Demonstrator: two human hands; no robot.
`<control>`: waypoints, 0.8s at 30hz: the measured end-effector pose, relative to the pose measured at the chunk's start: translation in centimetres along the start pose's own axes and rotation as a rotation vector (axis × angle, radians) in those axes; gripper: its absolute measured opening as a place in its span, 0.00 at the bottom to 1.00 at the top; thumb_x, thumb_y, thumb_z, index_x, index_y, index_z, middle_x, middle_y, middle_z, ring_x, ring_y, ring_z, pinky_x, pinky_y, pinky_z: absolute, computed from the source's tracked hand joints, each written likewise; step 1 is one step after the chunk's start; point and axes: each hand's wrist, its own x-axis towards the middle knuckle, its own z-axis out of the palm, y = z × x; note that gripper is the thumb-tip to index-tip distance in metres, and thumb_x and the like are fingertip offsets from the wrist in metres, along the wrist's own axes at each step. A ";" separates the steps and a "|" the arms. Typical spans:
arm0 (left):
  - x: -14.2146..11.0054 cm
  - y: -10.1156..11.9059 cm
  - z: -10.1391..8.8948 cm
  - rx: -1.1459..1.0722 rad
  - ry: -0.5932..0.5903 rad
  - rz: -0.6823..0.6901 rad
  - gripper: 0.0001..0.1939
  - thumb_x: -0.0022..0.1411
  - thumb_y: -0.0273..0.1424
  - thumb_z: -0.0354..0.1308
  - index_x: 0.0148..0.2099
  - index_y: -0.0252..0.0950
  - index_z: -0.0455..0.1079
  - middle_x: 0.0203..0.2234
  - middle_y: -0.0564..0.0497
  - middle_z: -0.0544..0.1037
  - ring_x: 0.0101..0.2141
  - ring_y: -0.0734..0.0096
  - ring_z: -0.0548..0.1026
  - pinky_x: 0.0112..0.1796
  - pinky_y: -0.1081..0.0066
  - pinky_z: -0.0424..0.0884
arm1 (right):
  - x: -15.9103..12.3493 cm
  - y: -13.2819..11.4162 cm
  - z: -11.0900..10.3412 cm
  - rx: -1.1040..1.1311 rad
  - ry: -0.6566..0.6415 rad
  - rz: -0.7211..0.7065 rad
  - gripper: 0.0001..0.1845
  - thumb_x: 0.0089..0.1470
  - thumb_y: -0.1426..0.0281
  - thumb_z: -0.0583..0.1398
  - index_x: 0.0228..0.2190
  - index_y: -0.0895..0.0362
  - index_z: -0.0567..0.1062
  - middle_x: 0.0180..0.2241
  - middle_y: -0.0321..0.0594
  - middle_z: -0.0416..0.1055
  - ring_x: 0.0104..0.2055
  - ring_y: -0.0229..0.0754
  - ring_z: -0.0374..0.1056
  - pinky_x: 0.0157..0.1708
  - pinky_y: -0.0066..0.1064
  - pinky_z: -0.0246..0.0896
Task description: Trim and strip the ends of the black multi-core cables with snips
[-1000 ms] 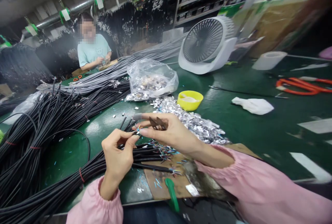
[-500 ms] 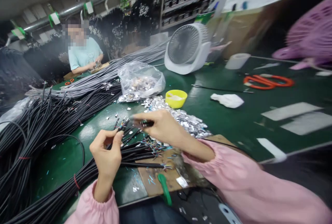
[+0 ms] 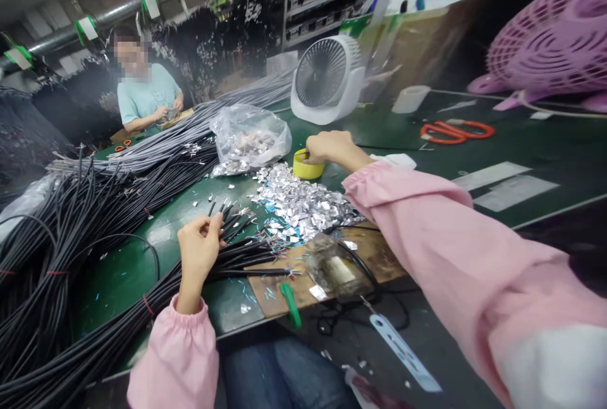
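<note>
My left hand [image 3: 199, 248] is pinched closed around a thin black cable [image 3: 212, 208], above a bundle of black cables [image 3: 227, 276] with stripped, coloured wire ends. Farther out, my right hand [image 3: 332, 147] has its fingers bent together over the small yellow bowl [image 3: 308, 171]. The fingertips dip inside the rim, and a dark bit shows beside them; what they hold is too small to make out. Just in front of the bowl spreads a heap of silvery foil scraps [image 3: 303, 203].
A plastic bag of scraps [image 3: 251, 140] and a white fan [image 3: 327, 80] stand behind the heap. Orange-handled scissors [image 3: 458, 132] lie to the right, a green-handled object [image 3: 290, 305] at the front edge. Black cable bundles [image 3: 52, 257] fill the left. A co-worker [image 3: 147, 96] sits across.
My right hand has moved away from the cable ends, forward and right to the yellow bowl. My left hand stays over the bundle, still pinching. The camera view has shifted slightly.
</note>
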 end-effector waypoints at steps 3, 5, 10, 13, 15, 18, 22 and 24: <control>0.3 -0.7 0.1 0.208 -0.041 0.041 0.12 0.55 0.36 0.56 0.24 0.34 0.72 0.14 0.54 0.72 0.17 0.74 0.72 0.21 0.77 0.65 | 0.1 0.0 0.4 -0.050 -0.045 0.051 0.14 0.43 0.69 0.65 0.33 0.64 0.79 0.38 0.59 0.73 0.41 0.60 0.69 0.29 0.36 0.60; 0.5 -1.2 0.2 0.330 -0.070 0.088 0.06 0.53 0.30 0.59 0.26 0.35 0.73 0.17 0.54 0.74 0.20 0.74 0.73 0.24 0.76 0.66 | -0.2 0.4 0.4 -0.064 -0.045 0.061 0.15 0.44 0.66 0.65 0.33 0.63 0.79 0.38 0.59 0.73 0.40 0.58 0.70 0.28 0.34 0.59; 0.9 -2.3 0.6 0.487 -0.066 0.169 0.06 0.48 0.24 0.63 0.31 0.37 0.75 0.26 0.51 0.74 0.27 0.70 0.72 0.33 0.70 0.68 | -1.0 0.9 -0.1 -0.055 -0.024 0.037 0.24 0.49 0.55 0.60 0.38 0.61 0.78 0.40 0.56 0.72 0.42 0.55 0.69 0.29 0.33 0.57; 1.1 -2.6 0.7 0.560 -0.057 0.216 0.08 0.49 0.24 0.63 0.34 0.38 0.75 0.31 0.49 0.72 0.33 0.66 0.72 0.37 0.66 0.68 | -1.8 0.7 -1.2 -0.042 -0.002 0.058 0.23 0.44 0.59 0.66 0.39 0.62 0.78 0.39 0.56 0.73 0.41 0.59 0.68 0.31 0.37 0.59; 1.2 -2.7 0.7 0.587 -0.063 0.240 0.10 0.49 0.24 0.63 0.37 0.37 0.74 0.34 0.47 0.72 0.38 0.62 0.71 0.42 0.64 0.68 | -2.6 0.3 -2.3 -0.030 0.057 0.072 0.23 0.46 0.62 0.65 0.42 0.63 0.77 0.40 0.58 0.72 0.42 0.61 0.67 0.33 0.40 0.60; 1.1 -2.7 0.9 0.610 -0.086 0.275 0.11 0.50 0.24 0.63 0.38 0.37 0.74 0.38 0.45 0.71 0.44 0.59 0.69 0.46 0.62 0.66 | -4.4 -0.6 -3.7 0.007 0.137 0.043 0.21 0.54 0.60 0.59 0.46 0.59 0.75 0.42 0.55 0.71 0.44 0.60 0.66 0.35 0.41 0.59; 1.0 -2.1 1.0 0.679 -0.175 0.337 0.05 0.54 0.27 0.60 0.35 0.37 0.75 0.40 0.44 0.71 0.45 0.58 0.68 0.46 0.62 0.65 | -6.8 -3.3 -3.8 0.212 0.236 -0.125 0.17 0.54 0.59 0.57 0.41 0.52 0.78 0.36 0.45 0.75 0.38 0.52 0.69 0.30 0.35 0.59; 1.1 -1.8 1.2 0.722 -0.269 0.352 0.05 0.57 0.27 0.58 0.34 0.37 0.76 0.35 0.45 0.73 0.41 0.60 0.70 0.43 0.63 0.66 | -7.9 -5.1 -3.1 0.317 0.270 -0.206 0.15 0.52 0.60 0.59 0.39 0.51 0.79 0.34 0.42 0.75 0.37 0.50 0.69 0.29 0.34 0.59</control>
